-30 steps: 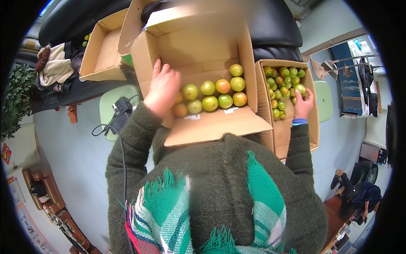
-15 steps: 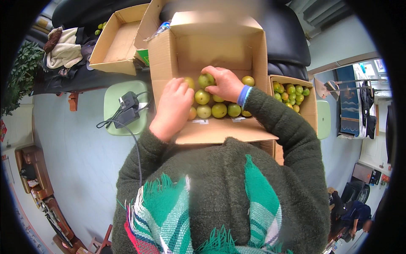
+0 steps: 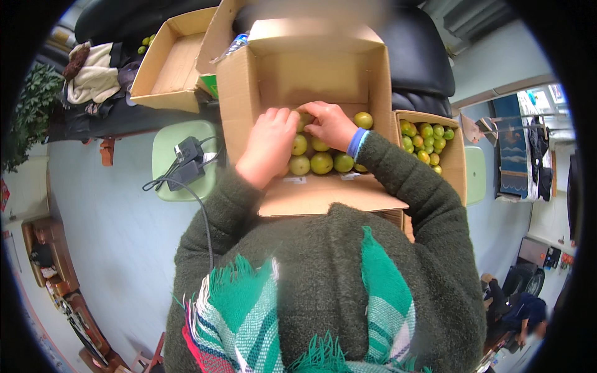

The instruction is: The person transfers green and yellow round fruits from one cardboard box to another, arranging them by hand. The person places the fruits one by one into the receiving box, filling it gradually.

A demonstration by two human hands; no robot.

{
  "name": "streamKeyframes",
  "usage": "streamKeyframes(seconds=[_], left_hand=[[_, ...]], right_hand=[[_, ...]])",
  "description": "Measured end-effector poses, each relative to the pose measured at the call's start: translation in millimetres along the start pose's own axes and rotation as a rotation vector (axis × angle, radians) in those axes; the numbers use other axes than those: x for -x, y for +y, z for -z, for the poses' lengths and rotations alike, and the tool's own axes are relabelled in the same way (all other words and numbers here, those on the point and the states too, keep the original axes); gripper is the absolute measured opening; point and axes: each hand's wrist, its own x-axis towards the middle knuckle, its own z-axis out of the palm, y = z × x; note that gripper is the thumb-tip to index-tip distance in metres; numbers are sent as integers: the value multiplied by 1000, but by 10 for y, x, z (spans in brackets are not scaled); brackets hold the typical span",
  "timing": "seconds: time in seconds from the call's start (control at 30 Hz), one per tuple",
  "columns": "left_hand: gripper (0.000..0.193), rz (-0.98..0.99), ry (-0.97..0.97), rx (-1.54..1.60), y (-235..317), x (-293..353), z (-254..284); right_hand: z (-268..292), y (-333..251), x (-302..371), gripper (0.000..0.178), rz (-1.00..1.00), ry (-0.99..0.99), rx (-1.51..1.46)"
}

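One green tomato (image 3: pixel 304 120) sits between our hands in the open cardboard box (image 3: pixel 311 78), left of middle, partly covered. Our right hand (image 3: pixel 333 126) has thumb and fingers clamped on it. Our left hand (image 3: pixel 270 146) reaches over the box's left part, fingers close together; their undersides are hidden, so we can't tell if they grip anything.

Risks, our read: round fruit plus a fingertip hold = slip, then a bruise on the packed tomatoes (image 3: pixel 300 165) right below. Left hand blocks our sight of that corner, so we could knock a hidden neighbour. Pushing hard sideways could roll the row out of line; the lone tomato (image 3: pixel 363 120) near the right wall looks freest to shift.

Front flap (image 3: pixel 329 198) folds out toward us; a low cuff could snag it. Right sleeve (image 3: pixel 410 174) crosses the near right corner and hides part of the second box (image 3: pixel 460 171) with its smaller tomatoes (image 3: pixel 426 132).

Left side: green stool (image 3: pixel 166 137) carrying black adapters (image 3: pixel 188 155). Their cable (image 3: pixel 204 227) runs across our left sleeve (image 3: pixel 227 208); an arm tug could drag them off. Farther left, another carton (image 3: pixel 171 78).
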Motion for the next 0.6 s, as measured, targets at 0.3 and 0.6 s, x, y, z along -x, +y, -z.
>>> streamKeyframes(seconds=[0.3,0.6], left_hand=[[42,12,-113,33,3,-168,-213],[50,59,-141,8,49,-196,-234]], right_hand=[[1349,97,1049,26,-75,515,-99],[1337,1497,2841,32,-912,484,225]])
